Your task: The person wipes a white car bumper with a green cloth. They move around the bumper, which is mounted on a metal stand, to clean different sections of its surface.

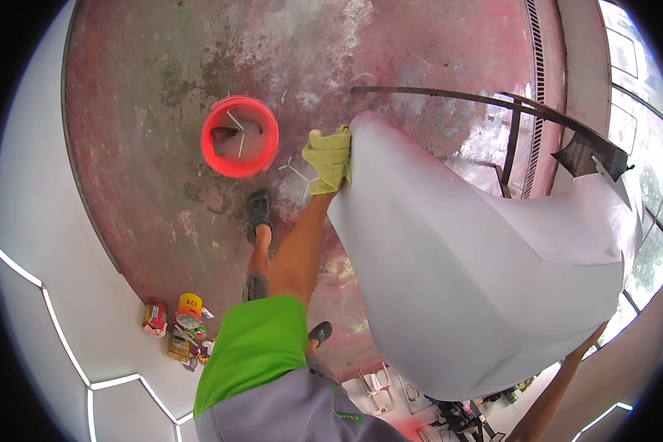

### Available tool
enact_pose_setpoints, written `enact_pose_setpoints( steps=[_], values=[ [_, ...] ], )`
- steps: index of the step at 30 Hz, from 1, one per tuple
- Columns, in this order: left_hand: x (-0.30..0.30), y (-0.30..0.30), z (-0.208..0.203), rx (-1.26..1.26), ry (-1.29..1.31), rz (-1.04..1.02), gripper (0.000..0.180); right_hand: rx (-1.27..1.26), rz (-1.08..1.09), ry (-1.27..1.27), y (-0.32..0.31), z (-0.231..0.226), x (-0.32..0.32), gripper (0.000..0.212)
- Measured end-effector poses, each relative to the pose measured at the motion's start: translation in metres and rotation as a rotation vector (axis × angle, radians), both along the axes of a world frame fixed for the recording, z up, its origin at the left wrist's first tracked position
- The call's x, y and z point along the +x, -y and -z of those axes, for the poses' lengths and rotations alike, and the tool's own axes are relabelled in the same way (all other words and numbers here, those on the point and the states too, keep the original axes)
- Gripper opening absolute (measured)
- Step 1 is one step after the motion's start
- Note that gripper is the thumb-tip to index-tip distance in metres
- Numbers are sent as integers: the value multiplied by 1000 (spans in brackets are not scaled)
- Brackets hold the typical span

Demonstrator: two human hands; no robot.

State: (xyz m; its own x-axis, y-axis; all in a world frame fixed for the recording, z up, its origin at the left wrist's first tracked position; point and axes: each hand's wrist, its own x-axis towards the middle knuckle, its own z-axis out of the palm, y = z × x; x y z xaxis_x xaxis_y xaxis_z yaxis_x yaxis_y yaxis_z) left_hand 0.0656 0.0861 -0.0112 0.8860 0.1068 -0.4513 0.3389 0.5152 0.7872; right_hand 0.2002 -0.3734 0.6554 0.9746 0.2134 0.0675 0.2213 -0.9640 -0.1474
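A large grey, matte car bumper (449, 243) fills the right half of the view, its narrow end pointing away from me. My left hand (328, 160), in a yellow-green work glove, is closed at the edge of that narrow end, its fingers curled against the panel. Part of the grip is hidden by the glove and the bumper's edge. My right forearm (560, 383) reaches up from the lower right behind the near, wide end of the bumper, which hides the right hand.
A red bucket (215, 163) of cloudy liquid stands on the stained floor, left of the bumper. Dark metal stand bars (435, 93) run beyond the panel. Cans (189, 310) sit by the left wall. A floor drain grate (538, 74) lies far right; a white stool (376, 390) stands below.
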Motion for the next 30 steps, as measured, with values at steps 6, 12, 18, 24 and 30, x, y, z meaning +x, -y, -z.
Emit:
enact_pose_setpoints(
  steps=[6,12,18,24,30],
  values=[
    [-64,50,10,-44,-239,-24,75,212,157,-1,-20,0,0,61],
    [-86,75,1,-48,-342,-28,75,170,143,-12,-13,-6,-2,62],
    [-97,77,-94,16,-303,32,75,85,49,-88,33,-13,-2,63],
    [-98,57,-266,197,-57,65,75,710,274,-56,-68,28,19,65],
    [-69,14,-402,669,409,58,76,60,210,186,-53,25,14,67]
  ],
)
